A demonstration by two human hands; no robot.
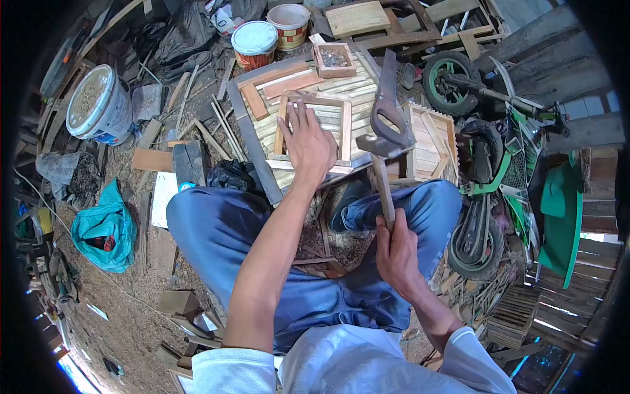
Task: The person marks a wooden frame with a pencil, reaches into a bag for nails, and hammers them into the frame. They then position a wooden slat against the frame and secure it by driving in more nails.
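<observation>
My left hand (310, 141) lies with fingers stretched over a square wooden frame (346, 128), which rests on a slatted wooden work surface (361, 98). In my right hand (397, 253) is a hammer (382, 184), held by its wooden handle with the metal head up, to the right of the frame. A handsaw (387, 98) lies on the right side of the work surface, its handle close behind the hammer head. At the back of the surface stands a small wooden box (335, 60) with small bits inside, too small to name. Loose wooden strips (254, 102) lie left of the frame.
Two paint buckets (254, 41) stand behind the work surface; a larger white bucket (98, 108) is at left. A teal sack (105, 226) sits on the littered ground. At right are a slatted wooden panel (430, 141) and a small green motorbike (495, 171).
</observation>
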